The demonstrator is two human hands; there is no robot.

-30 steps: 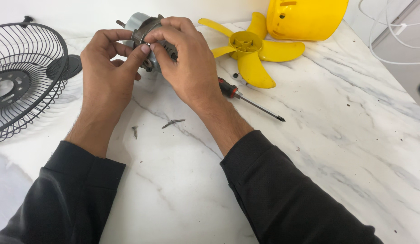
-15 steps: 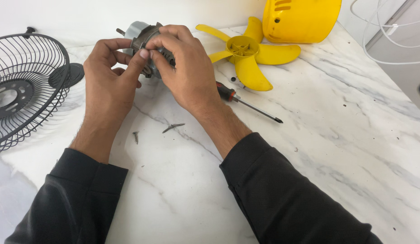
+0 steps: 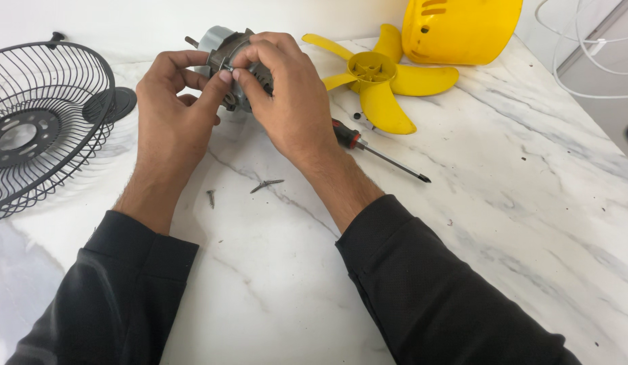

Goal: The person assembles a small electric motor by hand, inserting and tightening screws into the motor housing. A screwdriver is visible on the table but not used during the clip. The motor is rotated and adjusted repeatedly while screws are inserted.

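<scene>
Both of my hands are on a grey fan motor [image 3: 222, 46] at the back of the white marble table [image 3: 503, 203]. My left hand [image 3: 172, 115] grips its near side, thumb and forefinger pinched at the top. My right hand [image 3: 290, 101] wraps over the motor from the right, its fingertips meeting the left thumb. Much of the motor is hidden by my fingers. A short shaft sticks out at its far left. Two loose screws [image 3: 266, 184] lie on the table below my wrists.
A black wire fan guard [image 3: 36, 122] lies at the left edge. A yellow fan blade [image 3: 378, 78] and a yellow housing [image 3: 462, 27] sit at the back right. A screwdriver [image 3: 381, 152] lies right of my right wrist. White cable [image 3: 584, 54] runs at the far right.
The view has shifted slightly. My hands stay on the motor, with the fingers adjusting a little at its top.
</scene>
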